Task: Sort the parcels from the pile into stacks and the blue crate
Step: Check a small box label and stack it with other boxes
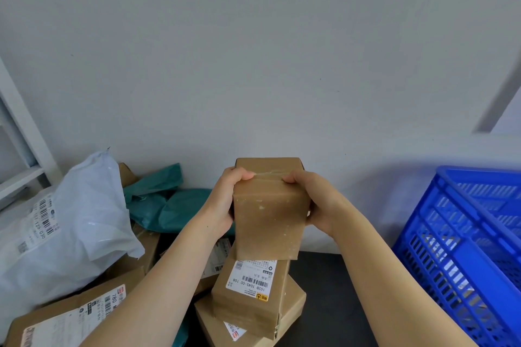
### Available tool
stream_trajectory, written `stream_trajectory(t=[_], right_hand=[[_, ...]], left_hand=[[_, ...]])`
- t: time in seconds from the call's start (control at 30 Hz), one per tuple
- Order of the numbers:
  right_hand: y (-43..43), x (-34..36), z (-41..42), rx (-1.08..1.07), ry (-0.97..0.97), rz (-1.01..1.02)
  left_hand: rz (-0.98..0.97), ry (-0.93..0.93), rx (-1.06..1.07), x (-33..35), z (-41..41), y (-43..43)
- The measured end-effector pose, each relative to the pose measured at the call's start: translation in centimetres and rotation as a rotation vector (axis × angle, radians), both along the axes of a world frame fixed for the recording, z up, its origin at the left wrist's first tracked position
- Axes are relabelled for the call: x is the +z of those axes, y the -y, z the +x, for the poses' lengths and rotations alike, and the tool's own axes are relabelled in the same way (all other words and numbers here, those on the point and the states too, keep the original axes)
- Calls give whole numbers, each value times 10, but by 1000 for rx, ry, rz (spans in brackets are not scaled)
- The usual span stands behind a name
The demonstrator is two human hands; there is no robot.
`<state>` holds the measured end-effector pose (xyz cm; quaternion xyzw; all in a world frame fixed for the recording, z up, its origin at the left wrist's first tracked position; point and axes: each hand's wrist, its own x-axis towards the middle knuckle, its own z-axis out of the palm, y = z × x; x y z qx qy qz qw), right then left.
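Brown cardboard box (269, 214), tape across its top seam and pale scuffs on its face, is upright over a two-box cardboard stack (248, 304) on the black surface (332, 290). Left hand (222, 205) and right hand (315, 203) each grip a side, thumbs curled onto the taped edge. Blue slatted plastic crate (462, 248) at right; its contents can't be made out through the slats.

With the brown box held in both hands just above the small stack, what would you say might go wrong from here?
1. The labelled box sits skewed on the bottom box, so setting the held box on top could topple the stack.
2. The left hand and right hand grip the held box near its upper end only. It might slip or swing as it is lowered.
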<state>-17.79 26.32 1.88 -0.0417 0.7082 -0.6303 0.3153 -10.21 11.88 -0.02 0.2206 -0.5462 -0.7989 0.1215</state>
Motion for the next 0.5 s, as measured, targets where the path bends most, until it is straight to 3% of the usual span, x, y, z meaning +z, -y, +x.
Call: stream_trajectory(t=[0.27,0.5], right_hand=[[-3,-3,1,-35,9,-14],[-3,4,-10,-143,27,-132]], left_hand=[[-6,1,2,0,5,-4],[78,-149,75,12,2,-3]])
